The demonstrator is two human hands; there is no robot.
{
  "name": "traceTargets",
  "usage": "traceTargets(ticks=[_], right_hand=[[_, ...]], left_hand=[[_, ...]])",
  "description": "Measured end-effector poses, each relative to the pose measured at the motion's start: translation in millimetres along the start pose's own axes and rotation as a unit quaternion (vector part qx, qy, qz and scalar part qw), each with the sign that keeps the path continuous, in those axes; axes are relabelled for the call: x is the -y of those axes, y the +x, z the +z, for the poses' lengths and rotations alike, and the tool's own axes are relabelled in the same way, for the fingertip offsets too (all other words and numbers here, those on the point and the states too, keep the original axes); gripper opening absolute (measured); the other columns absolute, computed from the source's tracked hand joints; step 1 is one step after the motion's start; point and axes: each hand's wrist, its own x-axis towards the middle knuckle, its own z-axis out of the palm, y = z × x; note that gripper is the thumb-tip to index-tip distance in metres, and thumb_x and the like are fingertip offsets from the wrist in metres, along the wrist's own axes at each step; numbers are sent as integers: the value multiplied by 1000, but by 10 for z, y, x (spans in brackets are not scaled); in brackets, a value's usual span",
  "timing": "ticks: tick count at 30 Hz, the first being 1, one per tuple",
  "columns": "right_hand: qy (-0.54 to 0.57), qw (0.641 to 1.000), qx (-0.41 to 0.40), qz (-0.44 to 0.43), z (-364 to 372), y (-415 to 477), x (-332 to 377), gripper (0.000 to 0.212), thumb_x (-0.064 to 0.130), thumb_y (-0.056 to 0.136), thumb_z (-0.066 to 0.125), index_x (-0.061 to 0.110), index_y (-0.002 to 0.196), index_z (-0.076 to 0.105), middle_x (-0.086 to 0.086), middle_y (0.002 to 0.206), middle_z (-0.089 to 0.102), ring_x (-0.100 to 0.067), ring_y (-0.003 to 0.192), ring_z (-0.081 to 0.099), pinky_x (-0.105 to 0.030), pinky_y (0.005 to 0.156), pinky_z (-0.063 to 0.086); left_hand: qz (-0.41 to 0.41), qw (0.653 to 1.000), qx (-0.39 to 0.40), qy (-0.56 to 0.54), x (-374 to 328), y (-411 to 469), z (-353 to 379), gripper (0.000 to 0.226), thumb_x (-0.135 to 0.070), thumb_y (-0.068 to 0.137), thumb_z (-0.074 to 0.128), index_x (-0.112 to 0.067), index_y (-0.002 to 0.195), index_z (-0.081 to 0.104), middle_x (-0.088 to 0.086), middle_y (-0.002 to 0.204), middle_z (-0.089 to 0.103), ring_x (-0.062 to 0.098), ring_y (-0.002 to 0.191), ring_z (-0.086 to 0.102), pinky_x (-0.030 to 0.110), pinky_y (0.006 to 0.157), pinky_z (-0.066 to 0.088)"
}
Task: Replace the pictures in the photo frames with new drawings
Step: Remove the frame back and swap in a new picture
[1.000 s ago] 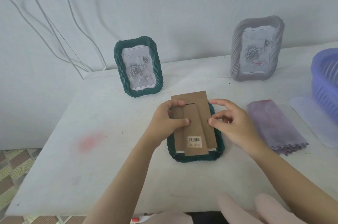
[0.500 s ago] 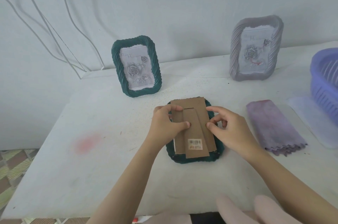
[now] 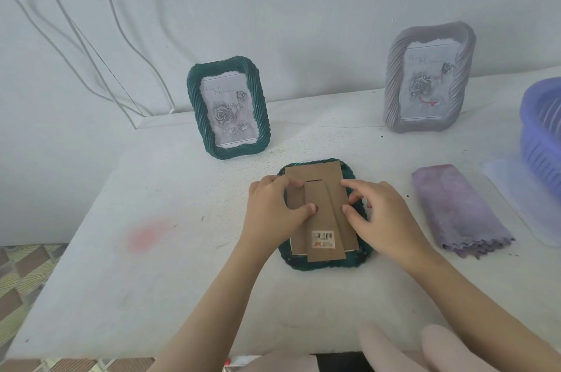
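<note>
Flat frame (image 3: 328, 265) face down mid-table (image 3: 151, 280), nearer the front edge than the back, green rim showing all round. Backing (image 3: 321, 173) of brown card lying on its back, sitting inside the rim, top edge close to the rim's far side. Stand (image 3: 321, 220) folded flat down the middle of the backing, lower end overhanging the rim's near side. Barcode sticker (image 3: 323, 239) near that lower end.

Left hand (image 3: 270, 211): grip closed on the backing, fingers curled over its left edge, thumb (image 3: 309, 208) pressed down on the stand. Right hand (image 3: 382, 214): narrow pinch at the backing's right edge, thumb tip and index tip on the card, remaining fingers bent onto the rim. Cannot tell whether the backing is fully seated.

Green frame (image 3: 228, 107) upright at the back edge, left of centre, rose print inside. Grey frame (image 3: 428, 77) upright at the back edge towards the right corner, same sort of rose print. Both well apart from the flat frame.

Folded purple cloth (image 3: 458, 211) just right of the right hand, not touching it. Blue basket (image 3: 540, 129) at the right edge, cut off by the view, on a pale sheet (image 3: 522, 198). Pink stain (image 3: 145, 236) on the left half of the surface. White cables (image 3: 91, 38) down the wall behind the back left corner.
</note>
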Motion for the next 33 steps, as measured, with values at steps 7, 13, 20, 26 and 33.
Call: traceTargets(ticks=[7, 13, 20, 26, 33], right_hand=[[-14, 1000, 1, -4, 47, -23, -52, 44, 18, 81, 64, 20, 125, 56, 4, 105, 63, -9, 89, 41, -21, 77, 30], [13, 1000, -5, 8, 75, -28, -82, 46, 15, 81, 63, 24, 125, 55, 9, 106, 64, 1, 78, 38, -11, 72, 29], [20, 1000, -7, 13, 80, -45, -93, 46, 15, 81, 64, 24, 125, 55, 12, 108, 63, -6, 87, 41, -6, 77, 30], [38, 999, -27, 7, 99, -44, -102, 49, 11, 79, 65, 22, 125, 53, 8, 119, 54, -5, 98, 42, -19, 89, 31], [1, 1000, -9, -7, 77, 145, -134, 48, 22, 83, 64, 20, 129, 50, 1, 127, 55, -18, 106, 47, -24, 93, 31]], left_hand=[[15, 998, -18, 61, 34, -64, 54, 47, -41, 77, 67, -23, 119, 56, -4, 117, 59, 19, 113, 39, 21, 85, 29], [29, 998, -17, 54, 80, -100, 58, 46, -43, 79, 65, -25, 121, 56, -7, 117, 60, 18, 118, 43, 32, 98, 34], [59, 986, 42, 149, 176, -155, 61, 72, -66, 75, 46, -33, 139, 38, -5, 153, 27, 16, 143, 13, 34, 115, 6], [94, 984, 65, 139, 244, -148, 80, 83, -65, 78, 50, -26, 146, 23, -7, 157, 3, 13, 145, 0, 34, 115, -3], [20, 989, 118, 88, 234, 10, 2, 115, -65, 64, 68, -33, 147, -4, 9, 153, -24, 19, 139, -27, 39, 112, -15]])
